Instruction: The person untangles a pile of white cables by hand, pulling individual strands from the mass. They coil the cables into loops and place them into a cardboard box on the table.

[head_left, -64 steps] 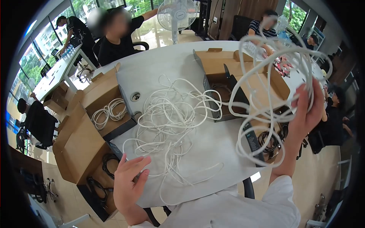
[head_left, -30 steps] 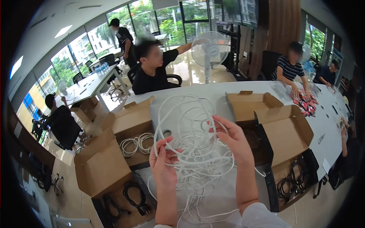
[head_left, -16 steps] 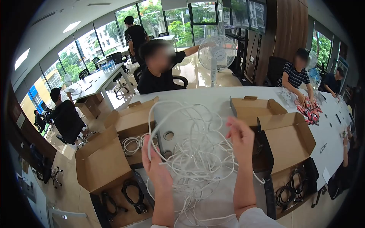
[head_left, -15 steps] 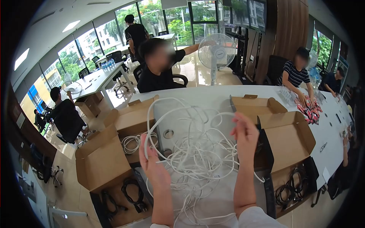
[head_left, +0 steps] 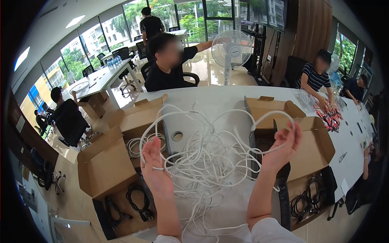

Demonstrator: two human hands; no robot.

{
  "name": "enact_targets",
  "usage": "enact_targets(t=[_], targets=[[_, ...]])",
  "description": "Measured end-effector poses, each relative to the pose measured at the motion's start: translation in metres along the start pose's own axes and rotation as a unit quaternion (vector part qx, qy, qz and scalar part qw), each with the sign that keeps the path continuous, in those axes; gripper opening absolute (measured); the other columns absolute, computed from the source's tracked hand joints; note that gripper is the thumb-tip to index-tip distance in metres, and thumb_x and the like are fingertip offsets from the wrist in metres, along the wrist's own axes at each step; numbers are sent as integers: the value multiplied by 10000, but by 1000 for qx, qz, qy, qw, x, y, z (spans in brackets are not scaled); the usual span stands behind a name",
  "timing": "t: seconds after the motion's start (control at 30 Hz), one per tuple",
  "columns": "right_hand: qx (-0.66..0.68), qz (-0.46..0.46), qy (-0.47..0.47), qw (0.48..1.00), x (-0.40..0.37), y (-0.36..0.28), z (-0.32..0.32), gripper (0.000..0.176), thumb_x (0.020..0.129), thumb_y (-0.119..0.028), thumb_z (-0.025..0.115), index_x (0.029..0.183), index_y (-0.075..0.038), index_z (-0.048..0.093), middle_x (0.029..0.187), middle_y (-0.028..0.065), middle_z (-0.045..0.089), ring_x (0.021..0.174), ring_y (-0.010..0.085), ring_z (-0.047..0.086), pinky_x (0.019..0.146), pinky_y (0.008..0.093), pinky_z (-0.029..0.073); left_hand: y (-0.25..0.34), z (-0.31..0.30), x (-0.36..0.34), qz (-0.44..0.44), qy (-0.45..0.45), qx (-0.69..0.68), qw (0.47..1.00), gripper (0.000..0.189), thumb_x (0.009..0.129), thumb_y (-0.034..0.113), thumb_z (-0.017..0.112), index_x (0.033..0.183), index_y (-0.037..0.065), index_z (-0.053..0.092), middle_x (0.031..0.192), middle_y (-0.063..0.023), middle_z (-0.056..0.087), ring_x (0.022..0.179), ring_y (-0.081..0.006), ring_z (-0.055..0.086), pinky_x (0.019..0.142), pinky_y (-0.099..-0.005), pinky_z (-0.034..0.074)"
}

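A large tangle of white cable (head_left: 202, 162) lies heaped on the white table in front of me, its loops rising between my hands. My left hand (head_left: 156, 172) is at the tangle's left side, fingers pointing up, with a strand of the cable caught in it. To the right, my right hand (head_left: 283, 148) is raised with curled fingers round another strand, which arches up and back toward the heap. Loose strands trail down the table toward me.
Open cardboard boxes stand on both sides. Black cables (head_left: 139, 200) lie in the near left box, more black cables (head_left: 310, 198) in the near right one, a white coil (head_left: 135, 146) in the far left one. A person (head_left: 170, 65) sits opposite beside a fan (head_left: 231, 50).
My right hand has moved right and outward, drawing its strand into a wider arch. My left hand has shifted slightly left and down, so the cable loops spread further apart.
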State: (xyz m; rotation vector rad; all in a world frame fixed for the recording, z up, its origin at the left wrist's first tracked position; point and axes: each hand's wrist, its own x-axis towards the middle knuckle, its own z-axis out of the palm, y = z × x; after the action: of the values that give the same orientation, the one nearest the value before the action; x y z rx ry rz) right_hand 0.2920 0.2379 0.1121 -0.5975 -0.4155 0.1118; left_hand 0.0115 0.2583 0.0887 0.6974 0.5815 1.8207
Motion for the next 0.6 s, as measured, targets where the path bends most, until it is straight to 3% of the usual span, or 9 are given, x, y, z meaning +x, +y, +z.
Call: enact_targets(t=[0.03, 0.13, 0.27, 0.3, 0.4, 0.5, 0.6], targets=[[-20, -38, 10, 999, 0, -6, 1, 206, 965, -97, 448, 1143, -36, 533, 1019, 68, 588, 643, 75, 473, 564, 210, 375, 0, 0, 1, 1, 7, 0, 1000, 349, 996, 270, 411, 1243, 30, 466, 1335, -162, 494, 1281, -254, 429, 1068, -385, 300], [47, -24, 47, 998, 7, -4, -4, 214, 968, -101, 439, 1163, -50, 511, 1037, 62, 573, 680, 76, 482, 589, 216, 382, -4, -6, 9, 58, 21, 2, 998, 330, 994, 254, 417, 1231, 29, 467, 1311, -159, 508, 1252, -253, 456, 1082, -396, 302], [96, 63, 94, 989, 27, 3, -23, 219, 966, -114, 448, 1178, -80, 492, 1064, 44, 574, 775, 81, 527, 683, 227, 419, 2, -14, 10, 106, 64, -60, 991, 291, 995, 227, 420, 1217, 45, 470, 1212, -126, 556, 1184, -234, 505, 1065, -386, 354], [89, 55, 94, 990, 29, 2, -24, 223, 962, -116, 456, 1179, -79, 494, 1066, 44, 580, 786, 83, 535, 695, 229, 427, 6, -9, 7, 117, 89, -68, 987, 257, 991, 234, 443, 1177, 62, 484, 1017, -49, 594, 970, -147, 578, 938, -306, 442], [72, 59, 73, 993, 32, 2, -25, 239, 950, -117, 481, 1183, -70, 500, 1068, 50, 597, 808, 86, 554, 721, 236, 449, 10, -13, 7, 123, 69, -91, 986, 215, 992, 246, 453, 1108, 71, 502, 805, 24, 524, 706, -61, 502, 741, -240, 454], [64, 115, 5, 991, 30, 4, -23, 251, 935, -108, 508, 1177, -45, 518, 1045, 65, 616, 791, 86, 560, 712, 237, 458, 10, -5, 4, 102, 75, -85, 988, 178, 999, 238, 445, 1043, 81, 516, 675, 48, 383, 541, -36, 341, 556, -201, 370], [41, 158, -73, 984, 21, 4, -14, 241, 923, -96, 526, 1148, -17, 554, 1010, 79, 636, 747, 81, 556, 681, 226, 452, 9, -10, 5, 80, 40, -125, 988, 176, 1007, 222, 427, 1022, 81, 529, 639, 44, 313, 484, -40, 260, 479, -201, 305]])
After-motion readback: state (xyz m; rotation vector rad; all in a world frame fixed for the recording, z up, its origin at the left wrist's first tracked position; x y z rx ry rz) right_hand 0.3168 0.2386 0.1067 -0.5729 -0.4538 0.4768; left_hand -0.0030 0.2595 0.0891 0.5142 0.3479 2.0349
